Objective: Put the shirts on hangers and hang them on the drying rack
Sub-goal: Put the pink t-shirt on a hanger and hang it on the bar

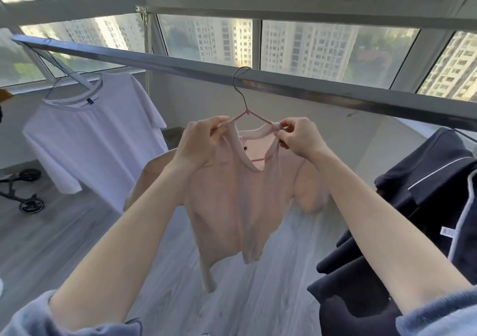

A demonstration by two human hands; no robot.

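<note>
A pale pink shirt (232, 201) hangs on a pink hanger (246, 115) whose metal hook is over the drying rack's metal bar (322, 93). My left hand (200, 144) pinches the shirt's collar and the hanger's left arm. My right hand (296, 135) pinches the collar at the hanger's right arm. A white T-shirt (85, 134) hangs on a hanger further left on the same bar. At the right, dark navy garments with white piping (423, 201) hang from the bar.
Large windows (304, 49) with a grey frame stand just behind the bar. A small wheeled frame (24, 193) rests on the wooden floor at the left. The floor (258, 289) below the pink shirt is pale wood.
</note>
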